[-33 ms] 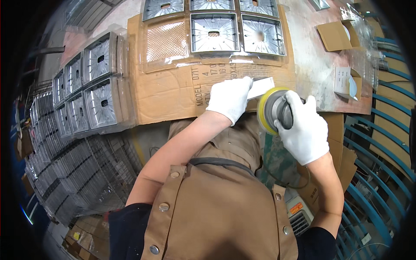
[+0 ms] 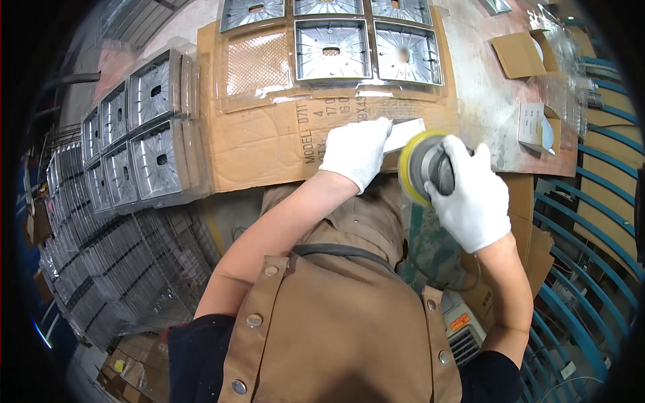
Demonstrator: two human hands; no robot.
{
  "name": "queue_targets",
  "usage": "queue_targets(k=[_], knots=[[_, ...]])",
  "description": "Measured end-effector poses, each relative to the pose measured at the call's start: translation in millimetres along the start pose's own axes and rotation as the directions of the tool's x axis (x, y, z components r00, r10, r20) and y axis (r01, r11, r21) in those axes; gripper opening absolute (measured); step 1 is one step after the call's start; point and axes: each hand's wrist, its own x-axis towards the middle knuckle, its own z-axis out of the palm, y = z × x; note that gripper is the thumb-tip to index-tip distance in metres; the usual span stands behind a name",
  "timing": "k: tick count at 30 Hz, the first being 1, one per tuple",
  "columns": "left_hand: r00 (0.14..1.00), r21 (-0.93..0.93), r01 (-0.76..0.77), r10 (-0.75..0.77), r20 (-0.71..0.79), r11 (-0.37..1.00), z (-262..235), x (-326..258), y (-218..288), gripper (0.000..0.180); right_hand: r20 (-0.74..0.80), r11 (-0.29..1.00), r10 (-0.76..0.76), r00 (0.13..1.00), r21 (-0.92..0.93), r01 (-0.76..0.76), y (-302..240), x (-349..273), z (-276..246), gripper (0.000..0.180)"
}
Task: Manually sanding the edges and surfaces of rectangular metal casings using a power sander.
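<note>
Left hand (image 2: 356, 151) in a white glove clamps down on a flat pale metal piece (image 2: 405, 133) at the near edge of the cardboard sheet (image 2: 269, 144), fingers curled over its left end. Right hand (image 2: 470, 195) grips the round sander (image 2: 422, 164) firmly, its yellow pad tilted against the piece's right end. To do this well, I'd say: keep the pad flat, light pressure, holding fingers well back from the disc. The piece pokes out right of the left fingertips, touching the pad. Silver trays (image 2: 332, 48) lie beyond
</note>
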Motion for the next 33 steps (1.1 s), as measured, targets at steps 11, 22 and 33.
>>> queue_targets(k=[11,22,33], knots=[[1.0,0.009,-0.004,0.005,-0.015,1.0,9.0,3.6,-6.6,0.014,-0.109,0.999,-0.052,0.993,0.008,0.053,4.7,15.8,0.5,0.06],[0.999,-0.009,-0.047,0.047,-0.021,0.999,-4.3,7.1,-2.9,0.01,-0.054,0.999,0.026,0.998,-0.028,-0.028,0.6,25.8,-7.1,0.065],[0.999,0.005,-0.033,0.033,0.012,0.999,-4.4,6.6,-4.6,0.012,-0.021,0.996,0.083,0.996,-0.031,-0.084,0.8,20.8,-6.4,0.065]])
